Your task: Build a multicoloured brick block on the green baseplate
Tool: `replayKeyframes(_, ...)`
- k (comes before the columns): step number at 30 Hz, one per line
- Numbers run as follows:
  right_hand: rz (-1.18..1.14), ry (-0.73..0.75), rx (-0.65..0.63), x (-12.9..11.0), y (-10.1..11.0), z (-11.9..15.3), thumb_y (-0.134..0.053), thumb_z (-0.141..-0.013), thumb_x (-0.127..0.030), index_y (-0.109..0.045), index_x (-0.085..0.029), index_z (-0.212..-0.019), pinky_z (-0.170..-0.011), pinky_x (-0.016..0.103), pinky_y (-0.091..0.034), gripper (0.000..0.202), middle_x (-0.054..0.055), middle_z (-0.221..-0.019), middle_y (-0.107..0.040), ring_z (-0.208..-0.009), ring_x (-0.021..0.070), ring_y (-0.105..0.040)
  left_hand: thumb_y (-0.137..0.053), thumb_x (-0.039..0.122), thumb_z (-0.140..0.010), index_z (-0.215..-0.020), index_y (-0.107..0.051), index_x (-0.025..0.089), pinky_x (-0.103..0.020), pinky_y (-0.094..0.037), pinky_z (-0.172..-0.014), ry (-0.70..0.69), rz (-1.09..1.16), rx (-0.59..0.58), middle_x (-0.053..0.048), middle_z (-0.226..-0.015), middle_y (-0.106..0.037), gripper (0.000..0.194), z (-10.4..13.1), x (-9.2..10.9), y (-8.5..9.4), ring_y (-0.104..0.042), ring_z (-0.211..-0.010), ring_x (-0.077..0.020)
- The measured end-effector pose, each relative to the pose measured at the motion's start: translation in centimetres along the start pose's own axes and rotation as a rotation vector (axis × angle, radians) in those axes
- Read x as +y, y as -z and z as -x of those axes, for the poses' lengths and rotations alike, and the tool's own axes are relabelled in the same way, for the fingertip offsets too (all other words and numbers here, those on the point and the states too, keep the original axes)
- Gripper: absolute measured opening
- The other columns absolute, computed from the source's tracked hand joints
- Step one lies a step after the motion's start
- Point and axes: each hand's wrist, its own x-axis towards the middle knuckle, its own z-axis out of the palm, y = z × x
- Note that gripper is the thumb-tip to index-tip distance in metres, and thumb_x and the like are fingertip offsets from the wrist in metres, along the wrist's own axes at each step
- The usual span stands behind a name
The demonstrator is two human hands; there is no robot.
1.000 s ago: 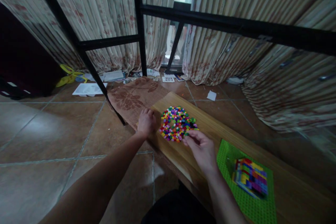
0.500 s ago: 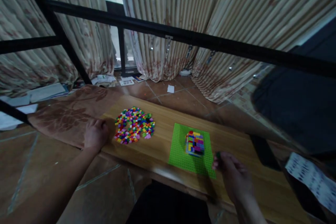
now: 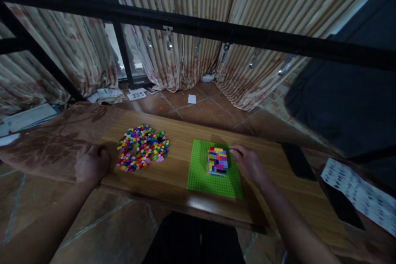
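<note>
Showed a block of coloured bricks [image 3: 217, 161] on a green baseplate [image 3: 201, 185], right of the middle of a wooden table [image 3: 173, 189]. Placed the right hand [image 3: 252, 167] just beside the block, with fingertips by its far right corner, much nearer to it than the left. Reached in from the near right, pointing the fingers left across the block's long axis, apparently set near to far. Left a narrow gap between fingertips and block, with no clear touch. Brought the right grip together, apparently on a small dark brick [image 3: 232, 148], too dim for certain shape or colour.

Rested the left hand [image 3: 91, 165] at the left end of the table, just left of a loose pile of coloured bricks [image 3: 154, 148]. Curled the left grip inward, hiding the fingertips; could not tell whether apart, together or holding anything. Spread the pile left of the baseplate, well apart from the right hand. Showed also, farther right, a dark flat object [image 3: 298, 161] and a printed sheet [image 3: 359, 189].
</note>
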Motion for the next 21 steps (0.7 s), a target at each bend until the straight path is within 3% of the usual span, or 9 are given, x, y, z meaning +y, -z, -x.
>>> replayKeyframes(6,0.249,0.197,-0.140,-0.9,0.6,-1.6,-0.045,-0.090,-0.023,-0.068,-0.018,-0.096,-0.085,0.030,-0.045,0.024,0.008,-0.097,-0.069,-0.091,0.0194,-0.063,-0.035,0.032,-0.088,-0.106,-0.067,0.012,-0.039,-0.048,-0.087,-0.036,-0.021,0.034,-0.014,-0.108,-0.062,0.042,0.0,-0.1,-0.2,-0.055,-0.100,-0.0284)
replayKeyframes(12,0.405,0.265,-0.258,-1.3,0.7,-2.2,-0.041,-0.092,-0.017,-0.069,-0.016,-0.096,-0.083,0.029,-0.045,0.028,0.009,-0.094,-0.067,-0.089,0.0189,-0.061,-0.037,0.030,-0.087,-0.103,-0.068,0.011,-0.039,-0.049,-0.088,-0.051,-0.041,0.063,-0.014,-0.106,-0.063,0.040,0.0,-0.2,-0.4,-0.055,-0.099,-0.0282)
replayKeyframes(21,0.516,0.242,-0.344,-3.2,1.0,-2.2,-0.039,-0.093,-0.017,-0.070,-0.016,-0.089,-0.078,0.027,-0.043,0.031,0.008,-0.089,-0.066,-0.085,0.0184,-0.061,-0.037,0.031,-0.087,-0.102,-0.067,0.012,-0.038,-0.049,-0.084,-0.051,-0.041,0.062,-0.013,-0.101,-0.062,0.039,0.0,-0.2,-0.4,-0.054,-0.096,-0.0279)
